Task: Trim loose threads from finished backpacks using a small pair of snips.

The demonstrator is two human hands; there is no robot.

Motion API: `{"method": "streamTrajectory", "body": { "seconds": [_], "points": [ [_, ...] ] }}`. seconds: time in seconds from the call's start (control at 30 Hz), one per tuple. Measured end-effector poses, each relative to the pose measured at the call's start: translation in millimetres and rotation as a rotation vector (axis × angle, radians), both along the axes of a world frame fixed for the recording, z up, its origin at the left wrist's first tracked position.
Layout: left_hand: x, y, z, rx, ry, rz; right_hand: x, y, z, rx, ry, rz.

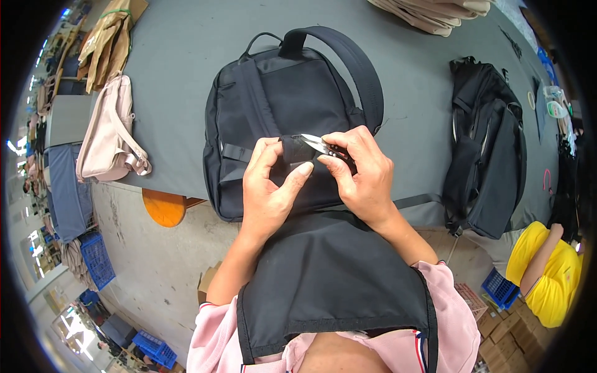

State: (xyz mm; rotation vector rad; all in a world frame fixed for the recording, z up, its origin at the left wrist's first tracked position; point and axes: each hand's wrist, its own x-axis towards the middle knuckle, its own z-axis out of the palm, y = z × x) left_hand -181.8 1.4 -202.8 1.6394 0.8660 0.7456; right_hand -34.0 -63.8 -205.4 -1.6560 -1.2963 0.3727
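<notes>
A black backpack (311, 93) lies on the grey table, its padded shoulder straps facing up and one looping off to the right. Over its lower half, my left hand (268, 189) pinches a short, wide piece of black strap (295, 151) between thumb and fingers. My right hand (365, 174) is closed round small thread snips (316, 143) with silver blades. The blade tips point left and lie against the strap's right end. Whether a thread lies between the blades is too small to tell.
Another black backpack (488, 149) stands at the table's right. A pink bag (111, 133) and brown paper (111, 43) are at the left edge. Beige fabric pieces (429, 12) are stacked at the back. An orange stool (163, 207) is below the table; a person in yellow (550, 273) is at right.
</notes>
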Motion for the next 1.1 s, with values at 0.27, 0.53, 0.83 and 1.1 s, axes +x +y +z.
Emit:
{"method": "streamTrajectory", "body": {
  "seconds": [0.27,0.53,0.83,1.1],
  "points": [
    [0,-2,3,-0.299,-0.221,0.037,-5,2,0,0.063,-0.047,-0.029],
    [0,-6,-8,-0.151,-0.120,0.087,-7,0,-5,0.043,-0.006,-0.059],
    [5,-11,-8,-0.015,-0.046,0.116,-7,-2,-4,0.019,-0.103,-0.065],
    [4,-10,-7,0.015,-0.053,0.115,-5,0,-2,0.014,-0.119,-0.036]
  ]
}}
